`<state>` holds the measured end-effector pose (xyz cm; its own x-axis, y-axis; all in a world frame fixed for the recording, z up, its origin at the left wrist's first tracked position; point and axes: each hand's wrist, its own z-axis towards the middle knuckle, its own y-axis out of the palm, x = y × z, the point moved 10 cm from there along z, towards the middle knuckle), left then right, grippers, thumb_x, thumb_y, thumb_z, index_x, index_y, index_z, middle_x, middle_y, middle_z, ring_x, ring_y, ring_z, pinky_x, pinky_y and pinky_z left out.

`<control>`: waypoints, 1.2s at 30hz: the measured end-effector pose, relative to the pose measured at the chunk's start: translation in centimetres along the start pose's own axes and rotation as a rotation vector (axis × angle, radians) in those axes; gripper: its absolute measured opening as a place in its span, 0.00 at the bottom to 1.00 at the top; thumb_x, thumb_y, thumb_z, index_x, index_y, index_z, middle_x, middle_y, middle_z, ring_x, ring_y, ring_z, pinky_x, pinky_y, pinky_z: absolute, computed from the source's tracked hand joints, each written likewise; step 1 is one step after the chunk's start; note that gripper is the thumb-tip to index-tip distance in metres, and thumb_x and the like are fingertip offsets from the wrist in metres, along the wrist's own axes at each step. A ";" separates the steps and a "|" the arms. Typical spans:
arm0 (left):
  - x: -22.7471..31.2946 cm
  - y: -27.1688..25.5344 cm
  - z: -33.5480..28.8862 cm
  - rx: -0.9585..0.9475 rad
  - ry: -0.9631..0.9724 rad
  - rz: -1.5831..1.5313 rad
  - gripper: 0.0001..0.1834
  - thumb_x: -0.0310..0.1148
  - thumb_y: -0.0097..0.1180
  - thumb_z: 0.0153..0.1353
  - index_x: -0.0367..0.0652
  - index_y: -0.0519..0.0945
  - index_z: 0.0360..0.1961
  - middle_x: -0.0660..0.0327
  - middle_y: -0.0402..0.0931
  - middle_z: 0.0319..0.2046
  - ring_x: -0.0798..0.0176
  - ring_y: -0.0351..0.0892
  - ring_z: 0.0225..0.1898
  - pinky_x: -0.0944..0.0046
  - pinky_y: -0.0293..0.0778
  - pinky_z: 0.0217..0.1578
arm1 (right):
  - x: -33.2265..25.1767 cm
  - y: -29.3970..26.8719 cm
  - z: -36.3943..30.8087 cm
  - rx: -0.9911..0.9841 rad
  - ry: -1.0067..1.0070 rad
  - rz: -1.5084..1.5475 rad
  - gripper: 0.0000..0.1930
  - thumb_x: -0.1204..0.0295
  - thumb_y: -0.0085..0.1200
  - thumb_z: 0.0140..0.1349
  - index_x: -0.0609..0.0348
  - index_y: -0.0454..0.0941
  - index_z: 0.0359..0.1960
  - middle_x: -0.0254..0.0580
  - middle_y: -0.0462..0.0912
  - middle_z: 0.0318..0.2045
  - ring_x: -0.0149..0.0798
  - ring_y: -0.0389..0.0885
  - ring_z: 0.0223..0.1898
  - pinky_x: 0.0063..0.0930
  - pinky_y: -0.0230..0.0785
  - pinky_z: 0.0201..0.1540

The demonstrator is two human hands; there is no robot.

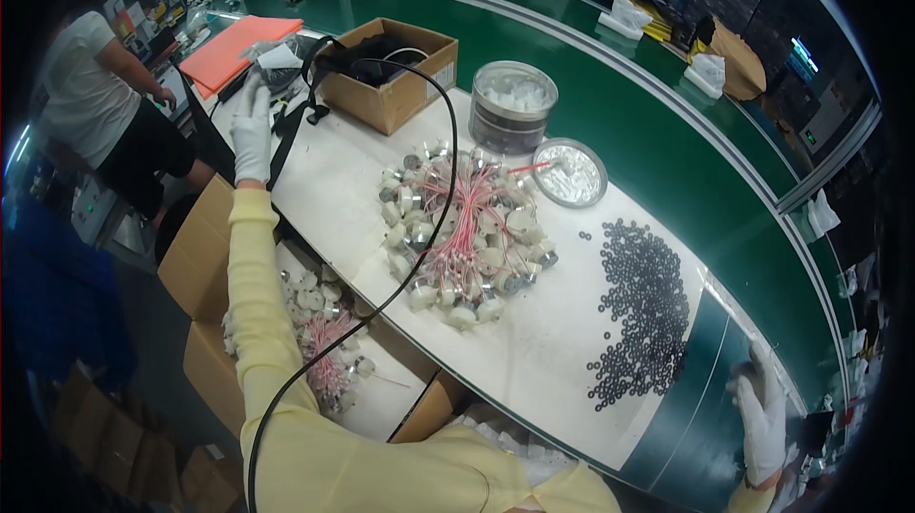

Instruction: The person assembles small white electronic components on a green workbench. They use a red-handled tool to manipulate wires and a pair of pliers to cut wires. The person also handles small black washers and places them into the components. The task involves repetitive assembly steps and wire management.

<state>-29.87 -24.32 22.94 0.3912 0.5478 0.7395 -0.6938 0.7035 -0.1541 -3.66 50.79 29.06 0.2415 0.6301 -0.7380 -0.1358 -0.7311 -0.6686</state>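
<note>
My left hand (252, 136), in a white glove, stretches over the table's left end, beside a black strap (288, 139) and below a clear plastic bag (276, 70). Its fingers point away, straight, with nothing seen in them. My right hand (763, 422), also white-gloved, is at the far right by the green mat (688, 418), fingers apart and holding nothing visible. Between the hands lies a ring of small white motor-like parts (491, 256) with red wires gathered in the middle. Many small black rings (640, 308) are spread to the right of it.
An open metal tin (514, 122) of whitish paste stands at the back, its lid (572, 174) beside it with a red stick. A cardboard box (416, 89) holds black items. A black cable (419, 260) crosses the view. Another carton (205, 256) with wired parts is below left. A person (100, 98) stands left.
</note>
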 end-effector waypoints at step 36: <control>17.5 18.7 -16.3 -0.925 -0.272 -0.262 0.28 0.32 0.56 0.63 0.31 0.70 0.62 0.54 0.76 0.56 0.63 0.75 0.55 0.65 0.70 0.57 | -25.9 30.6 16.2 -0.577 -0.675 0.787 0.12 0.72 0.56 0.65 0.64 0.82 0.47 0.37 0.85 0.41 0.28 0.82 0.40 0.22 0.73 0.46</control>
<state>-26.12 5.80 22.29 0.2324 0.2843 0.9301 0.1835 0.9263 -0.3290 -29.68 16.36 26.27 -0.2938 -0.1619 -0.9420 0.4748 -0.8801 0.0031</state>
